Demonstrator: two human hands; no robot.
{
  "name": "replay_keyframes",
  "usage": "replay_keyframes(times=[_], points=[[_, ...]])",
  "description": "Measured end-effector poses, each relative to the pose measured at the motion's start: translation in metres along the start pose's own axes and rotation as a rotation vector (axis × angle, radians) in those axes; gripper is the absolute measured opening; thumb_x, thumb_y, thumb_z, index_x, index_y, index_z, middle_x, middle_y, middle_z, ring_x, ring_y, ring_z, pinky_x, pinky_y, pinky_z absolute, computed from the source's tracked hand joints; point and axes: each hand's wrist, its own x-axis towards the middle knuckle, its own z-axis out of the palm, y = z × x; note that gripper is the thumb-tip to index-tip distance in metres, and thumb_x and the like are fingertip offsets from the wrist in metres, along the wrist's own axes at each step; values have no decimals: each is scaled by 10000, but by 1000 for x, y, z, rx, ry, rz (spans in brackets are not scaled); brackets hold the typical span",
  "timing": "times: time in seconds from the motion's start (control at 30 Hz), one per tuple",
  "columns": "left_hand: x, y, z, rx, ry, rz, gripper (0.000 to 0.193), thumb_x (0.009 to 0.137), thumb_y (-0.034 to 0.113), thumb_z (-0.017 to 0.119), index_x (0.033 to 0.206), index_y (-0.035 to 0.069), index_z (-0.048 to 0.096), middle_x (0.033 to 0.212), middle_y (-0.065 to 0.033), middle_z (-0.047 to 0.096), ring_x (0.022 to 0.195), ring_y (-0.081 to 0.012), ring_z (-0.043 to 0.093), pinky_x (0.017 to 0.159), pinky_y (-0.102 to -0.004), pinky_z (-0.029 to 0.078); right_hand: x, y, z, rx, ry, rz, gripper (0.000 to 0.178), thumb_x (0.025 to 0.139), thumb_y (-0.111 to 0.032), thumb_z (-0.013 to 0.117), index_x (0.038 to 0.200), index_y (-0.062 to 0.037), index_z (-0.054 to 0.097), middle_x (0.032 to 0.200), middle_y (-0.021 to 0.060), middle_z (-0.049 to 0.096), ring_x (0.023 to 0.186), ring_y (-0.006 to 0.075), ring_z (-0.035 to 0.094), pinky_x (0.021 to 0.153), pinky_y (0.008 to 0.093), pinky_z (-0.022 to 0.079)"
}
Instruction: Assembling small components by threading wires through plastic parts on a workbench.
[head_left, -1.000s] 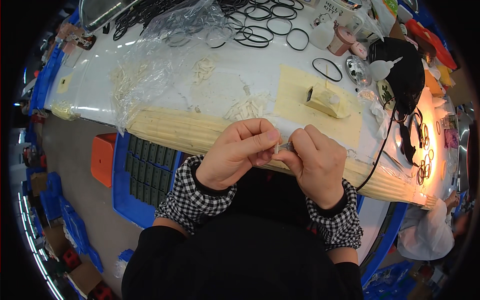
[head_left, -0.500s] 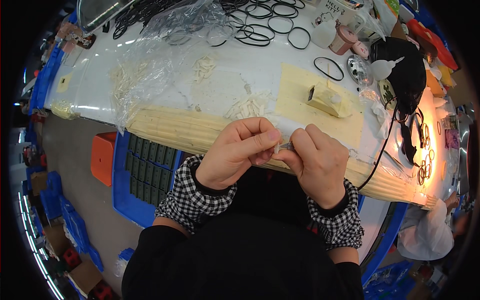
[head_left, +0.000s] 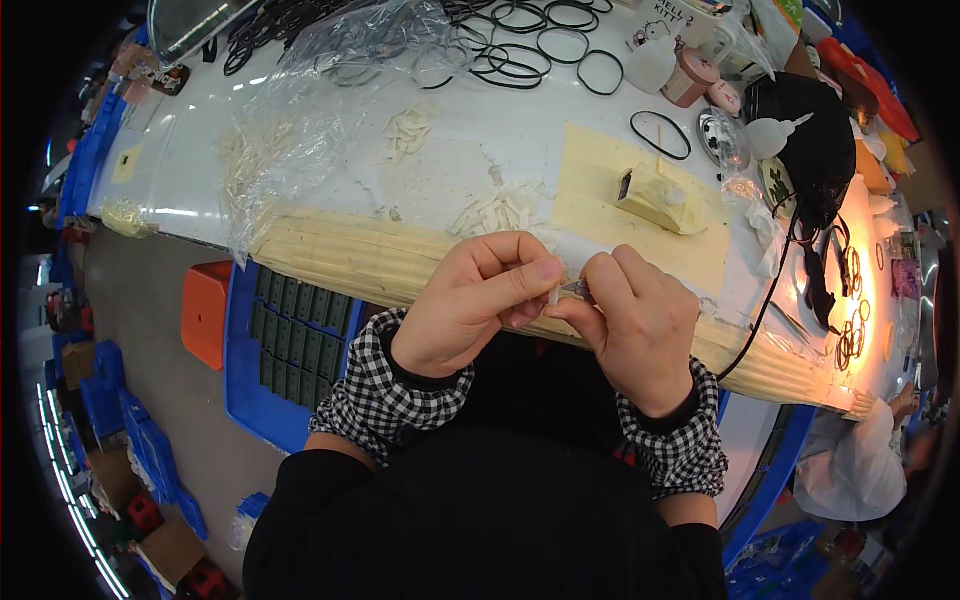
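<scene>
My left hand (head_left: 480, 300) is closed in a pinch on a small whitish piece (head_left: 555, 294), much of it hidden by the fingers. Close beside it, my right hand (head_left: 638, 325) pinches a small grey, metal-looking tool (head_left: 576, 288); its kind cannot be made out. The tool's end points toward the whitish piece, and I cannot tell whether they touch. Both hands are held over the table's near edge. Just beyond them lies a pile of small cream strips (head_left: 497, 212). A yellow taped block (head_left: 660, 200) sits on a yellow sheet (head_left: 580, 165) beyond my right hand.
Clear plastic bags (head_left: 290, 150) and more cream strips (head_left: 408, 130) lie on the left of the white table (head_left: 450, 110). Black rubber rings (head_left: 600, 73) are at the back. A blue crate (head_left: 240, 350) and an orange stool (head_left: 207, 315) stand below left. A lit lamp glows at right.
Both hands keep almost the same place and pinch. Only slight shifts of the fingers and of the whole view show.
</scene>
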Motion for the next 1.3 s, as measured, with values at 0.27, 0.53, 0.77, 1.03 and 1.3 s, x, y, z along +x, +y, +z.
replay_keyframes(times=[0.27,0.53,0.77,1.03,1.3], points=[[3,-3,-5,-127,125,111,156,954,192,528,878,56,539,789,-1,552,683,-53,479,618,-189,393,3,12,8,160,-8,138,267,773,-321,698,789,-97,555,681,29,498,538,203,542,463,307,423],[6,-2,-13,-178,231,171,190,970,190,504,1047,27,564,895,-35,599,792,-74,559,722,-208,470,8,11,30,108,-15,202,194,697,-44,679,869,-101,610,820,19,548,638,214,593,529,326,461],[8,-2,-10,-245,247,187,255,995,204,430,1079,-2,555,923,-56,598,822,-111,569,728,-228,476,5,12,29,132,-14,214,217,671,-13,666,858,-107,607,817,19,542,647,219,594,529,321,459],[6,1,-13,-270,249,208,235,976,197,476,1073,0,559,920,-49,597,808,-101,568,718,-220,472,1,11,22,129,-45,169,245,661,0,660,881,-106,639,814,15,563,628,217,599,535,312,467],[7,-1,-8,-210,227,178,211,951,155,522,1088,-2,553,916,-35,583,793,-89,549,689,-196,459,-6,16,18,146,-8,232,234,665,-7,673,877,-96,624,810,18,568,653,220,603,541,316,471]])
